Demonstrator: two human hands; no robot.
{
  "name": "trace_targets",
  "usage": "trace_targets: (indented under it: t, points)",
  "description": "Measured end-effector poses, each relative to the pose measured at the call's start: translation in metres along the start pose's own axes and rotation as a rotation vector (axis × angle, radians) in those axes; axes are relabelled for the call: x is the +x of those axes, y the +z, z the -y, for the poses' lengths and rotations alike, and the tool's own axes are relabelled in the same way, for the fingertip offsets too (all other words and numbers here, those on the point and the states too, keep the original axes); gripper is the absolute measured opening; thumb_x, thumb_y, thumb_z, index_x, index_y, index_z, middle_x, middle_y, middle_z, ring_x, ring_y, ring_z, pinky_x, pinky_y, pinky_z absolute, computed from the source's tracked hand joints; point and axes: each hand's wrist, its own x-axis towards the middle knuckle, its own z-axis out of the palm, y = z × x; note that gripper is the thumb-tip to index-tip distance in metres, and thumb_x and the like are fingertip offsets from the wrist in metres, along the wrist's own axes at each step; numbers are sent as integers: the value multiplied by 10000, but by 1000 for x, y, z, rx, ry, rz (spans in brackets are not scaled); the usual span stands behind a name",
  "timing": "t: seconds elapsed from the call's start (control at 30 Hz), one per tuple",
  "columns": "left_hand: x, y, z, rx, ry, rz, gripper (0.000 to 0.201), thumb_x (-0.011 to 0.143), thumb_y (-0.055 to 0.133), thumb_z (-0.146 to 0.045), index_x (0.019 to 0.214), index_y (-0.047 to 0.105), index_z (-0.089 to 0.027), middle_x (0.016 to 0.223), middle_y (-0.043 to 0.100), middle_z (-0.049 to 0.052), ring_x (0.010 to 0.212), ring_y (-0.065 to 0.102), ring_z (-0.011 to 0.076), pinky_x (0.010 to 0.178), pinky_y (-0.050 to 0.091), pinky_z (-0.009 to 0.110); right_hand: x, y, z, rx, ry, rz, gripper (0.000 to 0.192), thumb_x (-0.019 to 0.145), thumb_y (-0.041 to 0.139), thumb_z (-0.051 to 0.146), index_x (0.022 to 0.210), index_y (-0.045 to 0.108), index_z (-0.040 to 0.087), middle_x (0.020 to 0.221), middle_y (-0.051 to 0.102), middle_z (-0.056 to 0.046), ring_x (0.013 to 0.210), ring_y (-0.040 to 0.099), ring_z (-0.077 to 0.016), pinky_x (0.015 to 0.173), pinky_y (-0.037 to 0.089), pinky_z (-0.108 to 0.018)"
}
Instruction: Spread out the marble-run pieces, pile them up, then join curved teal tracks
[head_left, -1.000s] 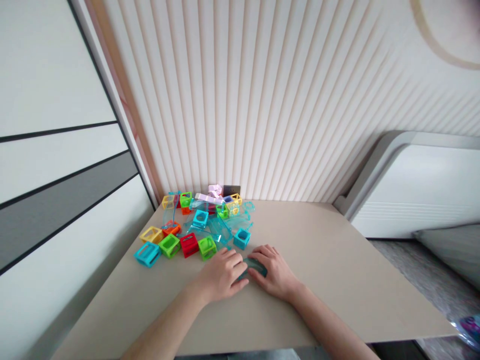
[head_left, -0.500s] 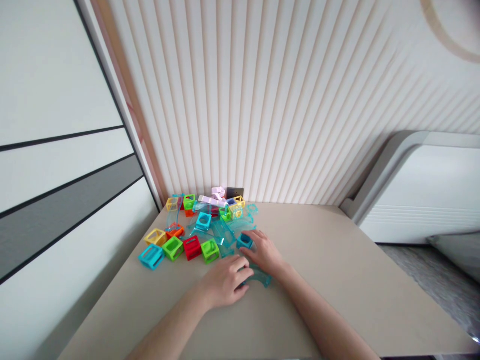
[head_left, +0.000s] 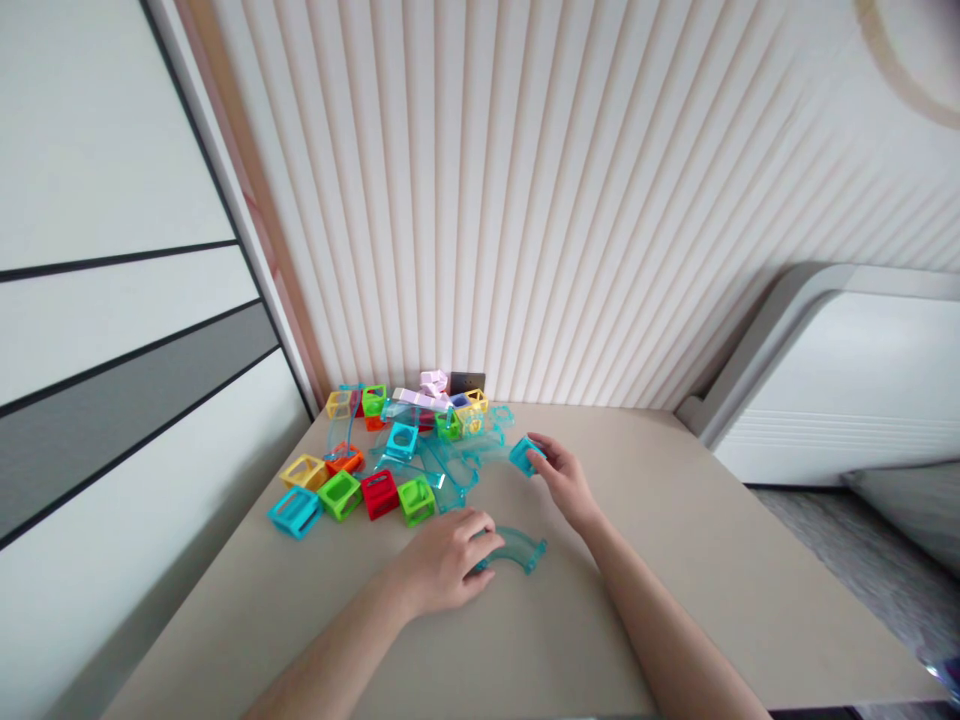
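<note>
My right hand (head_left: pixel 564 482) grips a blue hollow cube block (head_left: pixel 526 456) between thumb and fingers, tilted and to the right of the pile. Closer to me, my left hand (head_left: pixel 454 558) has its fingers curled round the left end of a curved, see-through teal track piece (head_left: pixel 517 547). The fingers hide that end of the track. Left of the left hand stand a green hollow cube (head_left: pixel 416 499) and a red one (head_left: pixel 380 493).
On the beige table (head_left: pixel 675 590), further cubes sit to the left: green (head_left: pixel 340 494), blue (head_left: pixel 297 511) and yellow (head_left: pixel 304 471). Behind them lie see-through track pieces (head_left: pixel 442 470), pale purple parts (head_left: pixel 424 399) and a dark box (head_left: pixel 467 382) by the ribbed wall (head_left: pixel 487 200).
My right hand has picked up the blue cube and moved it right and away from me, off the spot beside the pile. My left hand stays on the curved track piece.
</note>
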Motion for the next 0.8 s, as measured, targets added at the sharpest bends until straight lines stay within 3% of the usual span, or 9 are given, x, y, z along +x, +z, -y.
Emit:
trace_targets:
  t: [0.13, 0.27, 0.4, 0.5, 0.67, 0.8]
  points:
    - [0, 0, 0, -3, -1, -6, 308, 863, 652, -262, 1166, 597, -249, 1145, 608, 43, 1058, 614, 240, 923, 539, 389, 5, -1, -1, 181, 70, -117, 582, 785, 689, 586, 1230, 647, 215, 954, 708, -36, 791, 651, -191, 691, 591, -344]
    - [0, 1, 0, -3, -6, -4, 302, 870, 644, -274, 1168, 598, -256, 1142, 610, 41, 1050, 617, 242, 906, 547, 394, 9, -4, -5, 209, 177, -220, 591, 801, 602, 577, 1263, 629, 210, 985, 693, -46, 806, 644, -201, 610, 593, -320]
    - [-1, 2, 1, -7, 0, -19, 313, 865, 647, -298, 1171, 599, -252, 1155, 608, 45, 1067, 610, 249, 931, 538, 407, 7, -4, -4, 28, 222, -136, 494, 786, 548, 477, 1137, 704, 166, 817, 705, -46, 639, 598, -180, 460, 484, -251]
    - [-1, 2, 1, -19, 1, -16, 326, 852, 668, -335, 1160, 608, -247, 1143, 614, 44, 1057, 614, 249, 923, 541, 400, 3, -3, 2, -24, 218, -85, 407, 739, 565, 393, 1016, 735, 147, 778, 718, -54, 609, 591, -164, 454, 433, -224]
    - [-1, -2, 1, -34, 30, -39, 355, 893, 623, -422, 1188, 608, -226, 1139, 626, 62, 1060, 616, 250, 925, 543, 397, -5, -5, 13, 47, 359, -18, 450, 763, 490, 401, 1096, 680, 165, 785, 744, -61, 508, 565, -143, 371, 294, -199]
    - [5, 1, -3, 34, 74, -136, 420, 962, 518, -425, 1314, 548, -199, 1309, 592, 105, 1247, 533, 280, 1096, 440, 459, -11, -6, 19, 55, 417, 84, 426, 782, 482, 419, 1073, 670, 170, 729, 740, -55, 444, 522, -129, 341, 234, -191]
